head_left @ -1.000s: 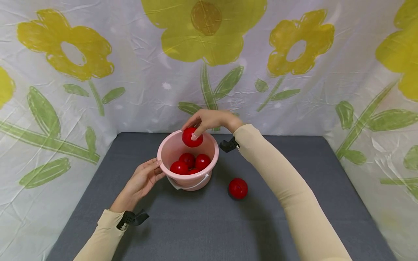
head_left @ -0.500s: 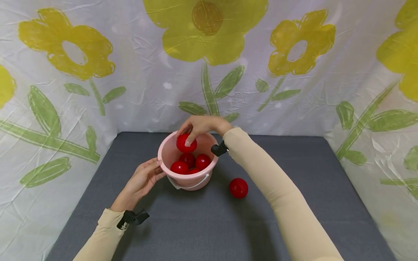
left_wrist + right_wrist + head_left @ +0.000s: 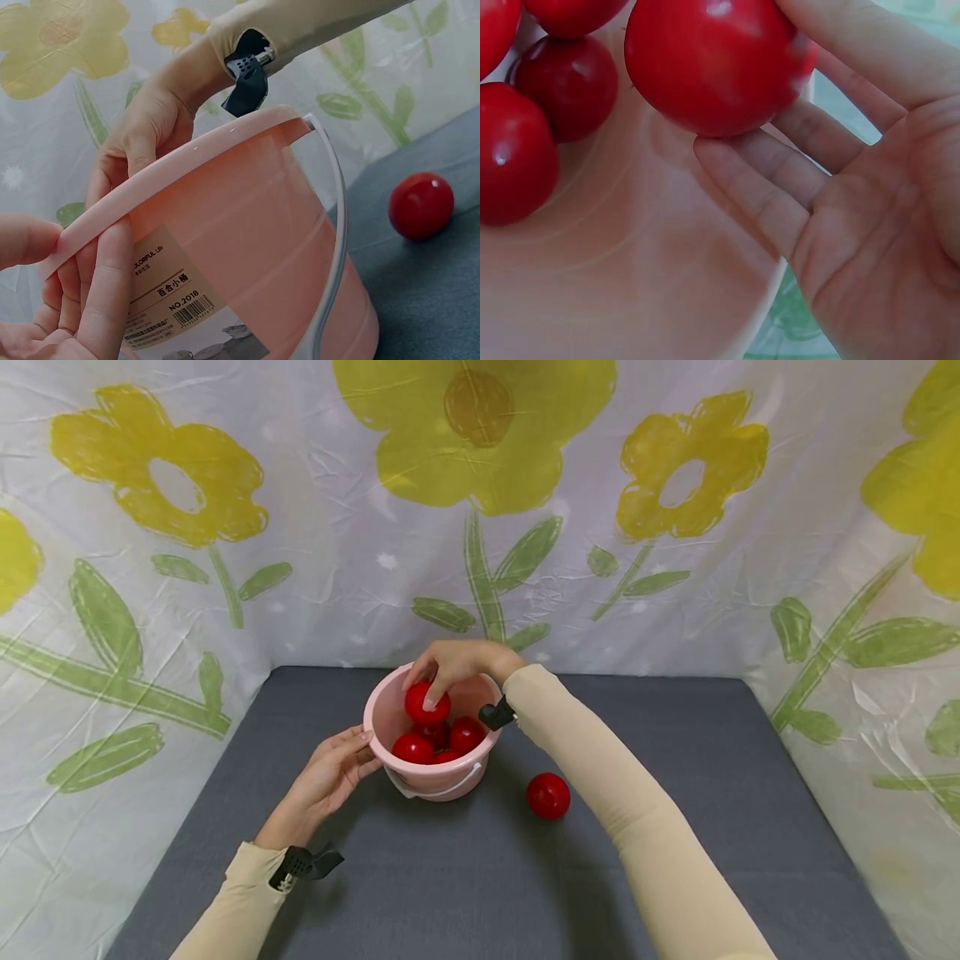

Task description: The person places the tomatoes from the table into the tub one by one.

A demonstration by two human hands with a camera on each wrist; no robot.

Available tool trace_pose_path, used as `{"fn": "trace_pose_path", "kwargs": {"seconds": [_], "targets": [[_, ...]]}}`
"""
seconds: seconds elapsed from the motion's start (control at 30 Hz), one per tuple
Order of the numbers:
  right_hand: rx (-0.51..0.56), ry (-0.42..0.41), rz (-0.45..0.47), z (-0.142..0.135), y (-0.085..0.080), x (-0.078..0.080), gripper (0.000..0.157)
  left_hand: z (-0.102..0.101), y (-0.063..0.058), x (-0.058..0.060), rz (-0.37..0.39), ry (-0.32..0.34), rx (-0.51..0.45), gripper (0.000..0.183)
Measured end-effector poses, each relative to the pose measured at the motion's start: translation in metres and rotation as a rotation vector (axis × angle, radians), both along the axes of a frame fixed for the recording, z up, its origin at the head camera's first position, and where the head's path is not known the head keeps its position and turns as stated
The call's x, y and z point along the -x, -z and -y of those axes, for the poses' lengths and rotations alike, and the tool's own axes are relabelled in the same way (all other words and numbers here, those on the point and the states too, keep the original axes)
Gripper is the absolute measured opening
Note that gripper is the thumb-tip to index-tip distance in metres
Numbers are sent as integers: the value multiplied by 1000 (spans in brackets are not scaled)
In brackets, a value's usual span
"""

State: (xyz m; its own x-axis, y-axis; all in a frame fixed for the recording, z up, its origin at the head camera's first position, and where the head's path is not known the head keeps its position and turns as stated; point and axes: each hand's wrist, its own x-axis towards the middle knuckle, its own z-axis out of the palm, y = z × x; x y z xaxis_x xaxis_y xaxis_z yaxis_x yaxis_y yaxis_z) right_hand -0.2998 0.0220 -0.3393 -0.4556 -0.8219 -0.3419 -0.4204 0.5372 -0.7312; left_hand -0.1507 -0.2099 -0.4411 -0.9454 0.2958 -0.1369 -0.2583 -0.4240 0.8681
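My right hand [image 3: 453, 663] grips a tomato [image 3: 422, 703] from above, inside the mouth of the pink bucket [image 3: 384, 717]. In the right wrist view the thumb and fingers curl round this glossy red tomato [image 3: 712, 64], near the bucket's inner wall. Several tomatoes [image 3: 412, 747] lie at the bottom below it, and the held one overlaps one of them in the head view. My left hand [image 3: 330, 777] pinches the bucket's left rim, thumb on top and fingers against the outside, as the left wrist view shows. The right fingertips are partly hidden behind the rim there.
One more tomato [image 3: 548, 796] lies on the grey tablecloth [image 3: 450, 885] to the right of the bucket. A white handle [image 3: 335, 247] hangs down the bucket's front. A flower-printed curtain [image 3: 330, 568] stands behind and at both sides of the table.
My right hand has moved left and down with its tomato, from above the rim into the bucket. The left hand keeps its hold on the rim.
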Motion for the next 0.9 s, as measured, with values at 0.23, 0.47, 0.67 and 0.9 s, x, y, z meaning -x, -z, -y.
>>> {"fn": "trace_pose_path", "kwargs": {"seconds": [0.23,0.47,0.67,0.9], "targets": [[-15,18,22,3,2,-2,49,1,0,1,-12,11,-9,24],[-46,46,31,4,5,-3,43,0,1,1,-16,4,-15,20],[-37,51,22,1,3,-3,39,-1,0,0,-14,-8,-9,19],[2,4,3,-4,3,0,40,-2,0,0,-15,-10,-8,21]]}}
